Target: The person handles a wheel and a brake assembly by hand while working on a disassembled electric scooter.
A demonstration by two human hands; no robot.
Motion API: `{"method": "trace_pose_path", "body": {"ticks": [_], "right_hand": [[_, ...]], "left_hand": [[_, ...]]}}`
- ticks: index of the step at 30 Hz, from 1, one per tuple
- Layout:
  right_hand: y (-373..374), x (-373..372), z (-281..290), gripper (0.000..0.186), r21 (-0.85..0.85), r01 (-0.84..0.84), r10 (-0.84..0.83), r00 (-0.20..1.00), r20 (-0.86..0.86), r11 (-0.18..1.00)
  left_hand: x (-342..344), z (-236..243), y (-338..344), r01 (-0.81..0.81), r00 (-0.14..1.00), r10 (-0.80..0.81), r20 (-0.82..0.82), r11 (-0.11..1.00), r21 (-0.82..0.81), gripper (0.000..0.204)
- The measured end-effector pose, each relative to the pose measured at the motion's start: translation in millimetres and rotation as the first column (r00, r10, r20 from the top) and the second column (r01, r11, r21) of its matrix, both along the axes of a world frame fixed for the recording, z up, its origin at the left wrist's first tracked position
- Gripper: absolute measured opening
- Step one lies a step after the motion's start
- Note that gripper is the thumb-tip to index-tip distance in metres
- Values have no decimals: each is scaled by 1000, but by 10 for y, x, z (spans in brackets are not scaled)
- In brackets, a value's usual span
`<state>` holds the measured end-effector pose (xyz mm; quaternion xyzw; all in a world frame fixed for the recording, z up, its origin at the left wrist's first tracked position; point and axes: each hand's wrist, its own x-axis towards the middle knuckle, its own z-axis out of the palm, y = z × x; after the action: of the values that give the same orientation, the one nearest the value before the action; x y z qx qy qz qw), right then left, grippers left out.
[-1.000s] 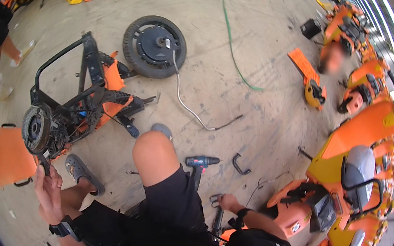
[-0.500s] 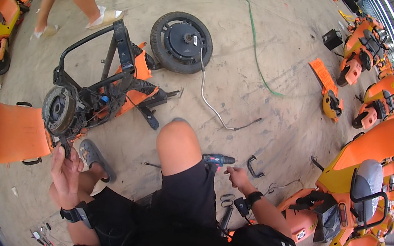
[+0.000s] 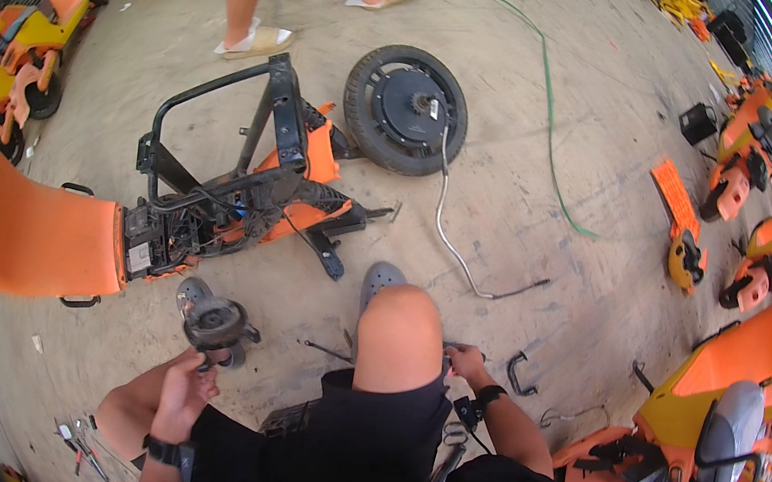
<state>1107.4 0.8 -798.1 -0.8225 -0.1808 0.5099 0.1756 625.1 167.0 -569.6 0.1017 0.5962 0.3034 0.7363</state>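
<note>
My left hand (image 3: pixel 180 390) is closed on the lower edge of a round, dark brake drum (image 3: pixel 218 323). It holds the drum up above a grey clog, off the scooter frame (image 3: pixel 213 207). Beside my raised knee, my right hand (image 3: pixel 465 362) is wrapped round a cordless drill (image 3: pixel 450 347); the knee and the fingers hide most of it. The black tubular frame lies on its side ahead of me, wires exposed, its orange panel (image 3: pixel 44 218) reaching left. Beyond it lies a hub-motor wheel (image 3: pixel 406 111) with a silver cable.
A black handle (image 3: pixel 520 373) lies to the right of my right hand. Orange and yellow scooters (image 3: pixel 722 377) line the right side; more stand at left. A green hose (image 3: pixel 551 87) crosses the floor. Another person's legs (image 3: pixel 246 4) are at the far left. Loose tools (image 3: pixel 85 450) lie near left.
The brake drum has come away from beside the frame toward me in my left hand. My right hand has moved left onto the drill. The other person has walked rightward; my view has shifted.
</note>
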Motion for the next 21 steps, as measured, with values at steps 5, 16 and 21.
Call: {"method": "trace_pose_path", "body": {"ticks": [5, 16, 21], "right_hand": [[1159, 105, 74, 31, 179, -369, 235, 828, 509, 912], [3575, 702, 249, 47, 547, -276, -222, 704, 675, 791], [4068, 914, 329, 44, 531, -251, -154, 781, 605, 809]], "left_hand": [[-58, -1113, -2, -151, 977, 195, 91, 922, -357, 12], [228, -1310, -30, -198, 957, 261, 130, 909, -366, 14], [286, -1296, 35, -181, 973, 219, 78, 922, -342, 19]]}}
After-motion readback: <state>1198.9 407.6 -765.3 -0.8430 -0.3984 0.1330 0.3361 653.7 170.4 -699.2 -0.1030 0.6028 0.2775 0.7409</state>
